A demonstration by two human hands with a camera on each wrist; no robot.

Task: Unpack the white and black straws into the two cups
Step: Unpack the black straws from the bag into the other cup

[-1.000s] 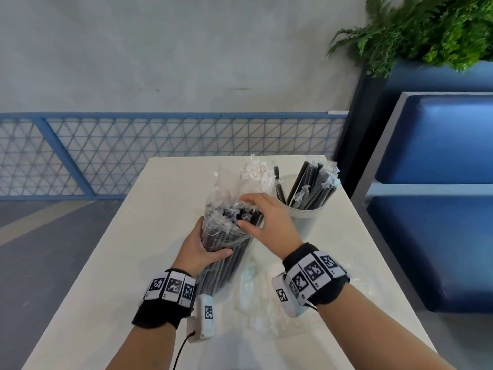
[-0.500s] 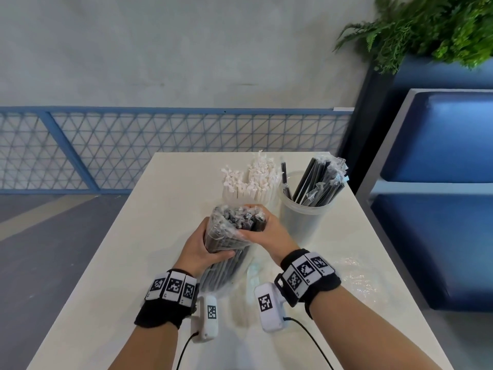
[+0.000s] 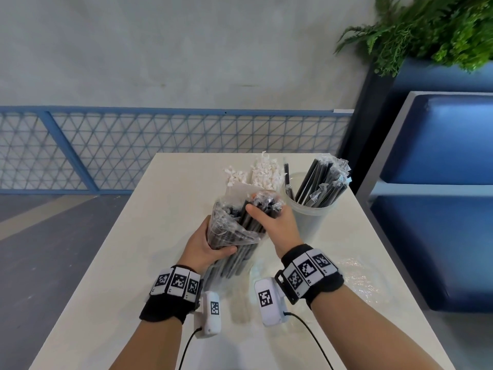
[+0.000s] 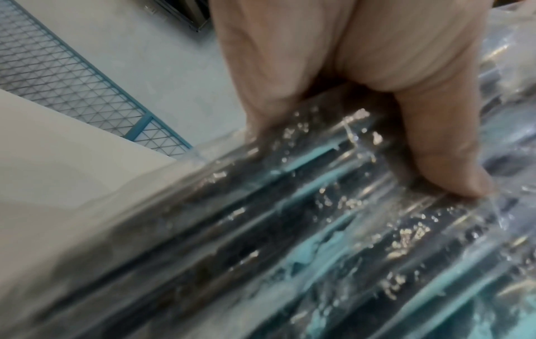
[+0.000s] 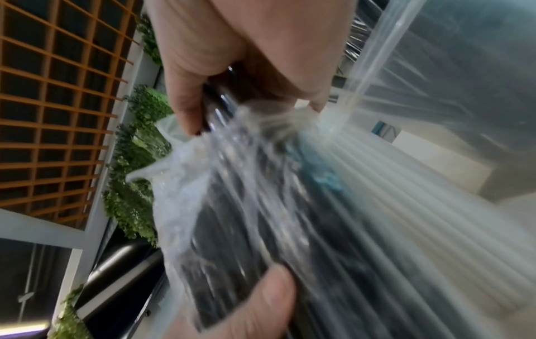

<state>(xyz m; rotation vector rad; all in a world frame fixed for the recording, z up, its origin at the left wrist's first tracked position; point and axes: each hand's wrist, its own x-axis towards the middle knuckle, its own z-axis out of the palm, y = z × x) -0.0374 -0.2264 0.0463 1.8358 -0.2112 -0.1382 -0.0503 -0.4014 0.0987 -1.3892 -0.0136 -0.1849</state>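
A clear plastic bag of black straws (image 3: 234, 231) stands tilted on the table (image 3: 112, 263). My left hand (image 3: 205, 244) grips the bag round its middle; in the left wrist view its fingers (image 4: 435, 128) press into the crinkled plastic. My right hand (image 3: 272, 217) grips a bunch of black straws (image 5: 261, 229) at the bag's open top, thumb and fingers curled round them. Behind the bag, white straws (image 3: 264, 172) stick up; their cup is hidden. To the right a clear cup (image 3: 309, 217) holds wrapped black straws (image 3: 322, 182).
Crumpled clear plastic (image 3: 357, 273) lies on the table by my right wrist. A blue bench (image 3: 440, 209) stands close along the table's right side, with a planter (image 3: 440, 30) above. A blue mesh railing (image 3: 160, 148) runs behind the table.
The bag's loose top has been pushed down off the straws. My right hand has closed round the straw ends and shifted slightly right. The white straws behind are now in plain sight.
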